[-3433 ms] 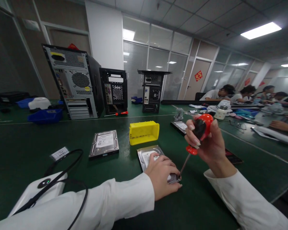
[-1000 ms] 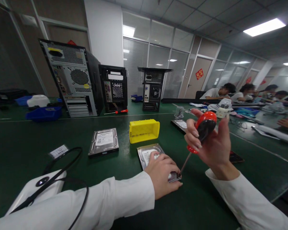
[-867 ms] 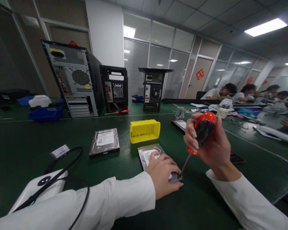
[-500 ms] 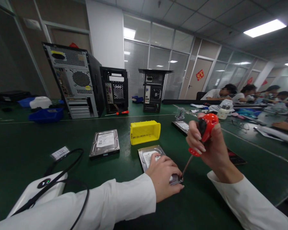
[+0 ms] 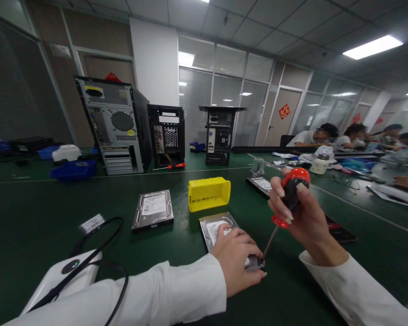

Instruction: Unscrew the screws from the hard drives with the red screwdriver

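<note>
A silver hard drive (image 5: 209, 228) lies on the green table, partly covered by my left hand (image 5: 240, 258). That hand grips the drive across its near end, thumb at the near right corner. My right hand (image 5: 302, 208) is wrapped round the red and black handle of a screwdriver (image 5: 270, 242). The tool is tilted, its shaft running down to the drive's near right corner beside my left fingers. The exact contact of the tip is too small to make out. Just behind the drive stands a yellow plastic bin (image 5: 209, 194) on its side, its opening facing me.
Another hard drive (image 5: 153, 209) lies to the left, a third (image 5: 259, 185) behind my right hand. A white device (image 5: 63, 278) with a black cable sits at near left. Computer cases (image 5: 114, 122) and a red screwdriver (image 5: 176, 166) are at the back. Several people sit at far right.
The view has shifted slightly, so everything sits a little lower and farther right. In my right hand the screwdriver handle has turned, showing more black. My left hand keeps its hold on the drive.
</note>
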A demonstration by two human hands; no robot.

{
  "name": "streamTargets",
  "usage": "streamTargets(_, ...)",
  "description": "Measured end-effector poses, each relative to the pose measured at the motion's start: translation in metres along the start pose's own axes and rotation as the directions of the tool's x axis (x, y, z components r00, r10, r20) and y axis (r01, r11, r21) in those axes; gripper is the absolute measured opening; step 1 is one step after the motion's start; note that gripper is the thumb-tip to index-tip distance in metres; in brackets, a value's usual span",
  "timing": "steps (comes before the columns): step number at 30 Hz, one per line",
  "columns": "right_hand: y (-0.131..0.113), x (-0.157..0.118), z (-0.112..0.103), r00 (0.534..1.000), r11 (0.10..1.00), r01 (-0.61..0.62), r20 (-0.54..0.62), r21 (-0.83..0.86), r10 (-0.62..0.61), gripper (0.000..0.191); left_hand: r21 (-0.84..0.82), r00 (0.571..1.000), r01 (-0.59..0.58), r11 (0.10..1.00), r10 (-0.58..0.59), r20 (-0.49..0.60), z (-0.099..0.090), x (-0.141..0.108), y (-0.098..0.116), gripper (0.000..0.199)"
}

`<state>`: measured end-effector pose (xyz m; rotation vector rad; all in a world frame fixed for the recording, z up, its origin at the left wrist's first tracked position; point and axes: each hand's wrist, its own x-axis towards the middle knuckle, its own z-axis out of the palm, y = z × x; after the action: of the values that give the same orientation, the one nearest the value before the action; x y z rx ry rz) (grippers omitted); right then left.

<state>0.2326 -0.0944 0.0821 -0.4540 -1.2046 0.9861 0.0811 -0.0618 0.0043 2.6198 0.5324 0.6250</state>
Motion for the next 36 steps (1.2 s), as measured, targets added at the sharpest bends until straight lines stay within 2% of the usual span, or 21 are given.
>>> streamTargets(3,0.0004,0.0002,-0.0002,1.000,1.000,0.000,-0.010,0.029,0.001,0.025,-0.013,1.000,0.009,1.000,-0.009,-0.005,-0.0004,-0.0001,0.0005,0.020)
streamTargets(8,-0.0026,0.0007,0.0025,0.999,0.997,-0.054,-0.004,0.063,0.054,0.041,-0.037,1.000,0.023,0.999,-0.023,-0.010,0.0005,-0.0002,-0.0001,0.021)
streamTargets(14,-0.0007,0.0014,0.0029,0.998,0.997,-0.070,-0.001,0.033,0.070,0.035,-0.021,0.999,0.034,0.999,-0.034,0.008,-0.0006,-0.0003,0.0022,0.021)
streamTargets(20,0.0041,0.0003,-0.0019,1.000,1.000,-0.008,0.025,0.027,0.007,0.024,-0.043,1.000,0.020,0.999,-0.020,-0.012,0.0007,-0.0001,0.0000,0.020)
streamTargets(22,0.0036,0.0005,-0.0020,1.000,0.998,-0.017,0.025,0.054,0.016,0.026,-0.050,1.000,0.020,0.999,-0.021,-0.016,0.0016,0.0005,-0.0007,0.021)
streamTargets(27,-0.0003,0.0009,0.0004,0.996,0.993,-0.089,0.008,0.083,0.089,0.043,-0.043,0.999,0.040,0.998,-0.040,0.001,0.0016,0.0012,0.0010,0.020)
streamTargets(32,0.0010,0.0001,-0.0004,0.992,0.989,-0.126,0.035,0.080,0.123,0.037,-0.039,0.999,0.031,0.999,-0.031,-0.012,0.0013,0.0003,0.0006,0.020)
streamTargets(36,0.0048,-0.0011,-0.0048,0.995,0.992,-0.091,0.054,0.088,0.087,0.031,-0.033,0.999,0.020,0.999,-0.020,-0.027,0.0026,-0.0005,-0.0006,0.020)
